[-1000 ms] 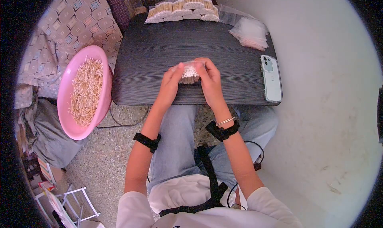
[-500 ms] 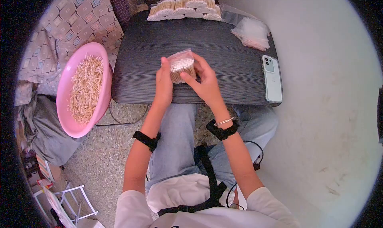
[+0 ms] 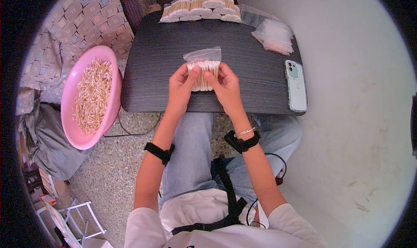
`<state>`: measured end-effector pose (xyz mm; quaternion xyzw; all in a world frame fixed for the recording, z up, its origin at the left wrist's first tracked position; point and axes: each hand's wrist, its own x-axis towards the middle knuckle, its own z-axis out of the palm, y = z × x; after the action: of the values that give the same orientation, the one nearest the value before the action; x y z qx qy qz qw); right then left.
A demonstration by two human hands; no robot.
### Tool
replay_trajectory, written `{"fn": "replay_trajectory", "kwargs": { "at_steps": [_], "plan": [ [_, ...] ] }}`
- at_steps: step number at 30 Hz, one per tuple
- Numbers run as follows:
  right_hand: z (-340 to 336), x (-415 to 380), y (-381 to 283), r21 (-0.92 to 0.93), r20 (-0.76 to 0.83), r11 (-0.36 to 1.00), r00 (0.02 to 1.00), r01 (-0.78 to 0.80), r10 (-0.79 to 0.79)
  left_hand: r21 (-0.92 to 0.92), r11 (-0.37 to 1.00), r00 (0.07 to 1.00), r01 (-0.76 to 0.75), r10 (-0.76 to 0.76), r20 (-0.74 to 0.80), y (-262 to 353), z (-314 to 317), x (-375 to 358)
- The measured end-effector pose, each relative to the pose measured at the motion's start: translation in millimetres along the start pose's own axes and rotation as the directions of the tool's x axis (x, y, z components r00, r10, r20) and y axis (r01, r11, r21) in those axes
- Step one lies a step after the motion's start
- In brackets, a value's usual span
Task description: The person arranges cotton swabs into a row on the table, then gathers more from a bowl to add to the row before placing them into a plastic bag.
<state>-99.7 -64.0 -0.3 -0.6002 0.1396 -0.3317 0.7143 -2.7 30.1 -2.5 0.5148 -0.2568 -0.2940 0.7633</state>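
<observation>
A clear plastic bag packed with cotton swabs (image 3: 203, 76) is held upright over the near part of the dark table (image 3: 152, 74). My left hand (image 3: 180, 87) grips its left side, thumb across the front. On the right side my right hand (image 3: 226, 86) grips the same bag, its thumb also on the front and its fingers behind. The bag's flap (image 3: 204, 54) stands up above the white swab tips; whether it is sealed cannot be made out.
Several filled swab bags (image 3: 196, 7) are stacked at the table's far edge. Flat plastic bags (image 3: 274, 34) lie at the far right, with a phone (image 3: 296, 85) nearer. Left of the table is a pink basin (image 3: 68, 104) of loose swabs (image 3: 93, 96). A wall rises on the right.
The bag has turned to face me more squarely, its flap now spread wide. My left hand has shifted its thumb onto the front, and both thumbs are closer together.
</observation>
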Motion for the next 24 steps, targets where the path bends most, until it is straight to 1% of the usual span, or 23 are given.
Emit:
{"fn": "replay_trajectory", "kwargs": {
  "at_steps": [2,5,8,11,14,17,20,23,24],
  "plan": [
    [0.7,-0.6,-2.8,0.001,-0.005,1.000,1.000,-0.002,0.002,-0.003,1.000,1.000,0.012,-0.012,-0.002,0.4,-0.2,0.4],
    [-2.1,0.4,1.0,0.016,-0.022,1.000,0.999,-0.024,0.024,0.005,1.000,1.000,-0.011,0.011,0.001,1.6,0.6,0.1],
    [-0.5,-0.8,-1.9,0.018,-0.036,1.000,0.999,-0.009,0.010,0.023,1.000,1.000,-0.009,0.009,-0.011,2.7,2.0,-0.8],
    [-2.6,-0.4,0.9,-0.021,-0.045,1.000,0.999,-0.003,0.002,-0.015,1.000,1.000,-0.003,0.003,0.001,2.8,2.6,-2.0],
    [-7.5,1.1,6.4,-0.038,-0.053,0.999,0.998,-0.021,0.019,0.094,0.994,0.998,-0.056,0.054,0.028,1.5,3.8,-3.0],
    [-5.8,0.8,3.2,0.008,-0.052,1.000,0.998,-0.017,0.018,0.200,0.977,0.997,-0.079,0.072,0.041,0.0,4.0,-2.5],
    [-3.2,1.1,2.4,0.037,-0.048,0.998,0.998,-0.040,0.042,0.127,0.992,1.000,-0.021,0.021,-0.004,-1.8,4.1,-1.4],
    [-1.7,0.4,0.5,-0.044,0.021,0.999,1.000,-0.008,0.009,0.089,0.996,0.999,0.011,-0.008,-0.032,-3.2,3.3,-0.9],
    [-1.5,0.6,1.3,-0.020,0.020,1.000,1.000,-0.016,0.016,0.072,0.997,1.000,0.010,-0.008,-0.019,-3.1,2.6,-0.6]
  ]
}}
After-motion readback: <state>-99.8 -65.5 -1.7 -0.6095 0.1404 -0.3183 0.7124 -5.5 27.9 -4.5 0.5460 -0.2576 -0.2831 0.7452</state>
